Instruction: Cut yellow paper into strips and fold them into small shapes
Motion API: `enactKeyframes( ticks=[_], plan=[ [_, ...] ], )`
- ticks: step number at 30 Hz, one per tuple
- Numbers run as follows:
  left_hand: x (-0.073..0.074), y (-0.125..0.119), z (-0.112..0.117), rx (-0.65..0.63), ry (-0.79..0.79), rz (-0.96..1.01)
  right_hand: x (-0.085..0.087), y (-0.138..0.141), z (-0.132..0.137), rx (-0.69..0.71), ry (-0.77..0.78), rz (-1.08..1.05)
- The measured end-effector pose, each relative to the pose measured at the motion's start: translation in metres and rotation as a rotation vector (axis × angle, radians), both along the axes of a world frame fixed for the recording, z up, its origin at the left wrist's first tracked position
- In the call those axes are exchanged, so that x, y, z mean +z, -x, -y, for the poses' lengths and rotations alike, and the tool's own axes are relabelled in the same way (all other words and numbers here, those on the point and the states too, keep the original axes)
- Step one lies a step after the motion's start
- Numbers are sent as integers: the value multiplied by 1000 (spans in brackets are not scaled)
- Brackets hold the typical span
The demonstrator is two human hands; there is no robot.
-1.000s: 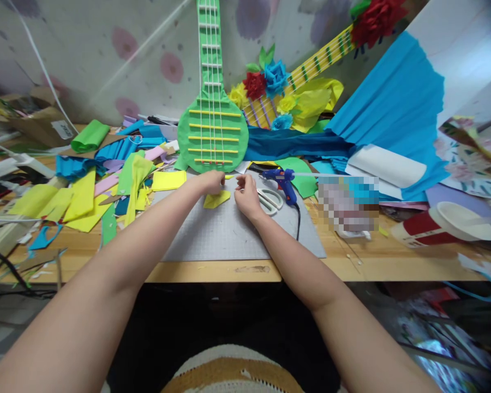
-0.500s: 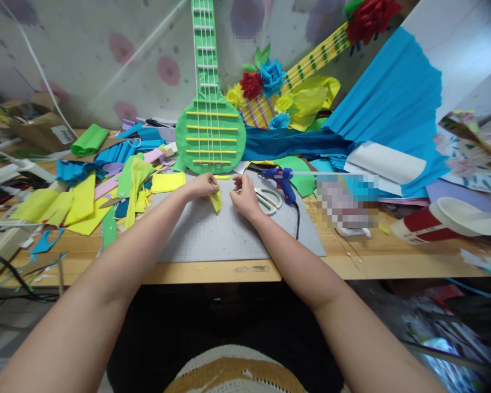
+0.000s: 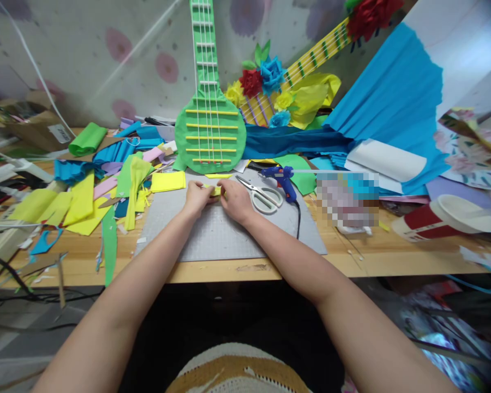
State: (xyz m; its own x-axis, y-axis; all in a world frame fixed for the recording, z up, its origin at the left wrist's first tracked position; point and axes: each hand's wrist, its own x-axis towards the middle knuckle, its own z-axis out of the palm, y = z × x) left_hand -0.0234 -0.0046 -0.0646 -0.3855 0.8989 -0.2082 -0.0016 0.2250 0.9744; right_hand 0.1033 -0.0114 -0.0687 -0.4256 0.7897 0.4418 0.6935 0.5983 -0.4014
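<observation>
A small piece of yellow crepe paper (image 3: 215, 191) is pinched between my two hands, low over the grey cutting mat (image 3: 213, 240). My left hand (image 3: 198, 197) is closed on its left end. Fingers of my right hand (image 3: 235, 199) grip the other end, and they hide part of it. White-handled scissors (image 3: 265, 199) lie just right of my right hand, blades partly spread. Behind my hands a thin yellow strip (image 3: 219, 176) rests at the foot of the green paper-covered lute (image 3: 210, 136). A folded yellow paper (image 3: 168, 182) lies left of my left hand.
A blue glue gun (image 3: 284, 181) with its cord stands right of the scissors. Farther right are a blurred-out object (image 3: 347, 199) and a lidded paper cup (image 3: 442, 218). Paper scraps (image 3: 82, 202) crowd the left. A yellow instrument with paper flowers (image 3: 265, 109) leans behind.
My left hand has moved slightly left and down, and my right hand has moved left to meet the yellow paper. Both hands now hold it. More of the scissors shows.
</observation>
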Motion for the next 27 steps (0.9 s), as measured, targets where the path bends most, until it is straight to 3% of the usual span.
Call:
enactKeyframes(
  ticks=[3, 7, 10, 20, 27],
  plan=[
    [6, 13, 9, -94, 7, -126, -1, -3, -2, -6, 38, 0],
    [4, 40, 22, -259, -229, -680, -1, -6, -4, -26, 49, 25],
    [-1, 49, 30, -418, -355, -949, -1, -8, -4, -37, 84, 38],
    [7, 29, 48, -512, -373, -1103, 2, -12, 1, -43, 123, 21],
    [2, 25, 35, -392, -234, -1174, -2, -12, -1, 8, 206, -69]
  ],
)
